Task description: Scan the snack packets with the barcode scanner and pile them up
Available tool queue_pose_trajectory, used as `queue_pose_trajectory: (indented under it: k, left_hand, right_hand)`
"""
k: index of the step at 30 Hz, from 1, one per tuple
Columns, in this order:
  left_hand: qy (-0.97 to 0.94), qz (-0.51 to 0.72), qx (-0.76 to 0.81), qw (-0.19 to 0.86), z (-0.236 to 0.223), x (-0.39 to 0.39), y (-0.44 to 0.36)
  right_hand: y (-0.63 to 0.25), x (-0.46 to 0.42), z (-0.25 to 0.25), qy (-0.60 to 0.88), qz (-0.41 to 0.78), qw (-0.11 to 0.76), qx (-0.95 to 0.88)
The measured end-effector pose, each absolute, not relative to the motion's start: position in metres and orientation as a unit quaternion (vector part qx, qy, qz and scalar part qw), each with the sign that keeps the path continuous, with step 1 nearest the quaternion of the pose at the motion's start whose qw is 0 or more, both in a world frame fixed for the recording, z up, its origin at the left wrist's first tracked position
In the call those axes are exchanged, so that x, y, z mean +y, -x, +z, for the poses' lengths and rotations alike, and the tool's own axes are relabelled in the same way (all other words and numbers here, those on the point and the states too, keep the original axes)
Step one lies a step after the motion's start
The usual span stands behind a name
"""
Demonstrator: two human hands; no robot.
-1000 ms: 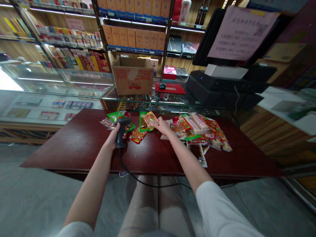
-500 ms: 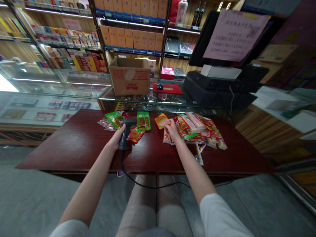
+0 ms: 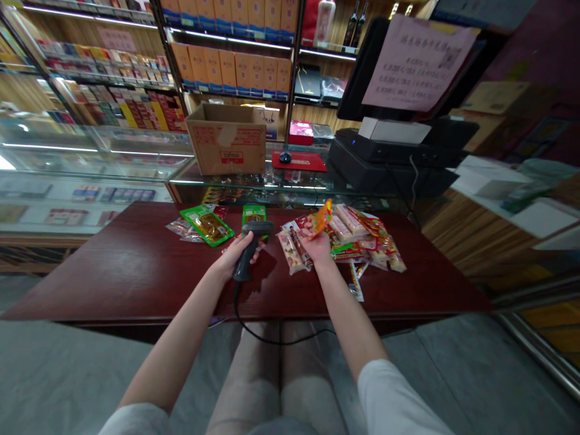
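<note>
My left hand point(image 3: 236, 255) is wrapped round the handle of a black barcode scanner point(image 3: 247, 254), its head pointing right and its cable hanging over the table edge. In my right hand point(image 3: 317, 244) an orange snack packet point(image 3: 323, 217) is held up on edge, tilted, above the right-hand pile. That pile holds red snack packets point(image 3: 347, 251) and pale wrapped bars point(image 3: 347, 223); another clear-wrapped bar point(image 3: 291, 251) lies just left of my right wrist. Green snack packets point(image 3: 208, 225) lie at the left, one partly hidden behind the scanner.
The dark red wooden table point(image 3: 122, 260) stands before a glass counter point(image 3: 217, 181). On the counter are an open cardboard box point(image 3: 229, 145), a mouse on a red mat point(image 3: 310, 161), and a black register with a monitor point(image 3: 353, 72) bearing a paper notice. Stocked shelves line the back.
My right hand has lifted and turned the orange packet from near flat to upright. The scanner in my left hand has moved right, towards it. The camera view has shifted slightly.
</note>
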State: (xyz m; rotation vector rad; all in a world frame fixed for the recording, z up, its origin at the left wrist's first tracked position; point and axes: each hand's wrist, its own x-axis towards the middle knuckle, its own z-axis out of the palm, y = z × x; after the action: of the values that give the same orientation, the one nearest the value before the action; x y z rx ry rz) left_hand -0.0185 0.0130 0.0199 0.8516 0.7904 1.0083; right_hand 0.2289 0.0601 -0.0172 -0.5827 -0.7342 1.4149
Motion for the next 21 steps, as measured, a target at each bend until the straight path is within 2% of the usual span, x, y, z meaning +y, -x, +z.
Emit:
queue_pose_trajectory:
  k: [8,21]
  left_hand:
    - [-0.423,0.410,0.349,0.729,0.031,0.003,0.006]
    - [-0.502,0.297,0.338,0.739,0.044,-0.014,-0.030]
  right_hand:
    - [-0.231,0.064,-0.017,0.490,0.436,0.510,-0.556]
    - [-0.226,0.073,-0.019,0.465,0.426,0.531,-0.566]
